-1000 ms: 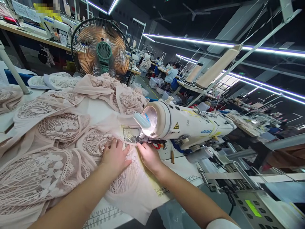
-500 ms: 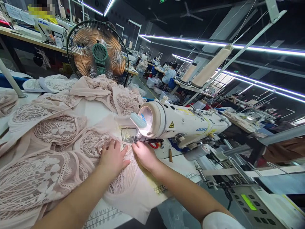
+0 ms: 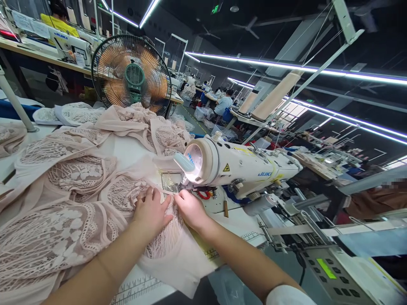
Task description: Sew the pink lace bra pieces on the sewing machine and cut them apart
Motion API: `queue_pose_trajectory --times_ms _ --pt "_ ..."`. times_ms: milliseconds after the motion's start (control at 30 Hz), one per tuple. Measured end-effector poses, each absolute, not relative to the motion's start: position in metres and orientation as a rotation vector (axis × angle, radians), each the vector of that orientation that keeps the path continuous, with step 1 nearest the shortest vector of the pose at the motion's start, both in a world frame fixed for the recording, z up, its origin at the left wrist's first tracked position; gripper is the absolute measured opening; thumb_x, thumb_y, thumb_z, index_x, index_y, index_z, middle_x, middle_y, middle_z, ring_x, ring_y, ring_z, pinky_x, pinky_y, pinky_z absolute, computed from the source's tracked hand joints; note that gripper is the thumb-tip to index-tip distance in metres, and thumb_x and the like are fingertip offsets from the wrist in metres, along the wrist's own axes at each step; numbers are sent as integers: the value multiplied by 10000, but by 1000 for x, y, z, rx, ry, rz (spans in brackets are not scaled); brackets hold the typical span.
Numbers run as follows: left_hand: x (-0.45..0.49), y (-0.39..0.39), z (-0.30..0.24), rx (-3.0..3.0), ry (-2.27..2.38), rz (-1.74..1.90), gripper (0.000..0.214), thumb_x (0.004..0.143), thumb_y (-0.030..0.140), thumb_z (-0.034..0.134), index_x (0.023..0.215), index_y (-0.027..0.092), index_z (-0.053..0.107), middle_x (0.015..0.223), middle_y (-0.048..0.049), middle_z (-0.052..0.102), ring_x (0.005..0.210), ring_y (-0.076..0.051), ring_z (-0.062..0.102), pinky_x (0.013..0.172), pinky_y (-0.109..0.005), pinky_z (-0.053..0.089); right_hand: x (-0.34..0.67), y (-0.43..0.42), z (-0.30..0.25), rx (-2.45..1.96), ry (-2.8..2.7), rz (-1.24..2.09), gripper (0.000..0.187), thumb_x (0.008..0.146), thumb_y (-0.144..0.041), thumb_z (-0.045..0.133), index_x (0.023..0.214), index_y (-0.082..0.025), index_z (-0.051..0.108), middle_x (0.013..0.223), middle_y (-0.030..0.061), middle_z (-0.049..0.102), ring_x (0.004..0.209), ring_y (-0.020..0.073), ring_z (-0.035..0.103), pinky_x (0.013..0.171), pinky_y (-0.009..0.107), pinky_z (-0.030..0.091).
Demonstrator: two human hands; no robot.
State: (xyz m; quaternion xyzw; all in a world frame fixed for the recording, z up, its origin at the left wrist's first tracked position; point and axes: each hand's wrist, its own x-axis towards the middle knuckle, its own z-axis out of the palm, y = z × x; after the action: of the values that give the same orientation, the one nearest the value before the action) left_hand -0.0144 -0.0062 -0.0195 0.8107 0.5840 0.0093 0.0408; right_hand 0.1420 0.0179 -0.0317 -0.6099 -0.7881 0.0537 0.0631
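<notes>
A pale pink lace bra [image 3: 165, 241] lies under my hands at the front of a white JUKI sewing machine [image 3: 248, 167]. My left hand [image 3: 151, 212] rests on the lace with its fingers spread, left of the needle area. Just in front of the presser foot [image 3: 183, 183], my right hand [image 3: 190, 209] pinches the edge of the bra between thumb and forefinger. The needle's tip is too small to make out. More joined lace bras [image 3: 57, 228] spread out to the left.
A large fan [image 3: 132, 74] stands behind the fabric heap. Red-handled scissors [image 3: 203, 195] and a wooden-handled tool [image 3: 225, 207] lie beneath the machine arm. A control panel [image 3: 330, 271] is at lower right, thread cones [image 3: 276, 95] above. A person in yellow [image 3: 59, 23] sits far left.
The view has shifted slightly. My right hand's fingertips sit a little farther from the presser foot, nearer my left hand. My left hand stays almost in place.
</notes>
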Motion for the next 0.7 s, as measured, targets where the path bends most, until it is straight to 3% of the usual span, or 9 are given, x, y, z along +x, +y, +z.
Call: queue_pose_trajectory --times_ms 200,400,700 --pt "-16 -7 -20 2449 1755 -3 550 842 472 556 1362 317 467 1426 -226 409 1327 -445 323 993 -637 293 128 28 -20 -1807 -2564 23 125 833 -140 481 799 -189 591 955 42 611 684 143 495 531 270 245" --pt "-15 -6 -21 2422 1737 20 549 830 469 571 1343 285 499 1421 -242 409 1337 -446 308 998 -651 279 119 31 -14 -1865 -2661 -53 214 861 -120 422 812 -170 624 895 53 622 650 149 512 515 272 256" --pt "-14 -6 -20 2408 1736 13 538 824 483 583 1325 299 510 1421 -239 409 1341 -435 306 980 -671 287 113 36 -17 -1918 -2633 -176 194 853 -98 436 929 -154 605 999 89 596 625 143 511 522 269 285"
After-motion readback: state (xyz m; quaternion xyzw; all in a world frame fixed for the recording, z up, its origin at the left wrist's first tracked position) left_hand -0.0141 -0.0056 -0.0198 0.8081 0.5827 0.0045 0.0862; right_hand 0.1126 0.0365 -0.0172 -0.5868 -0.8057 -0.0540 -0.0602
